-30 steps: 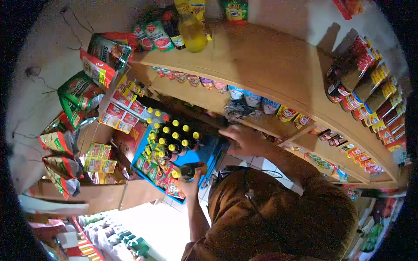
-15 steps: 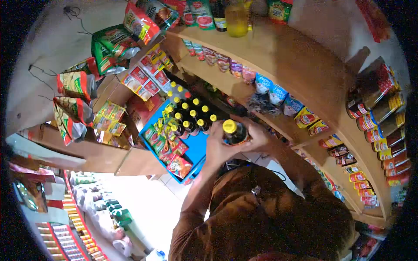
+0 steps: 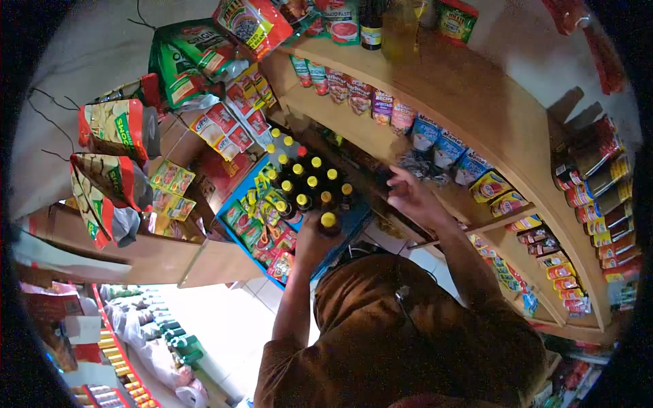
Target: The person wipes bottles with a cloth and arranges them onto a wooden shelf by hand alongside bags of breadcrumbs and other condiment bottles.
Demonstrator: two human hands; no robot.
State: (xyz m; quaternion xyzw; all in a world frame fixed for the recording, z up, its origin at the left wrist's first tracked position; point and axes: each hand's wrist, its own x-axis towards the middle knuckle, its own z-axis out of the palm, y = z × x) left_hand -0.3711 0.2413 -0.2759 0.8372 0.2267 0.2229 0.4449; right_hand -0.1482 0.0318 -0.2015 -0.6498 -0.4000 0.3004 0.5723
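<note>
My left hand [image 3: 311,239] is closed around a dark sauce bottle [image 3: 329,227] with a yellow cap. It is at the near side of a blue tray [image 3: 350,224], beside a group of similar yellow-capped bottles [image 3: 313,182]; one cap there is red. Small sachets [image 3: 262,224] and orange-handled scissors [image 3: 264,238] lie in the tray's left part. To the right, my right hand [image 3: 416,198] is raised by the shelf edge with fingers apart, no object plainly in it. A dark patch by its fingertips is unclear.
Wooden shelves [image 3: 469,88] with pouches and sachets curve along the right. Snack packs [image 3: 112,129] hang at upper left, close to the tray. A crumpled clear plastic [image 3: 420,163] lies on the middle shelf. Green bottles [image 3: 183,343] stand at lower left.
The bottle held in both hands has moved down and left to the tray's bottles, now in my left hand only. My right hand has let go and moved right.
</note>
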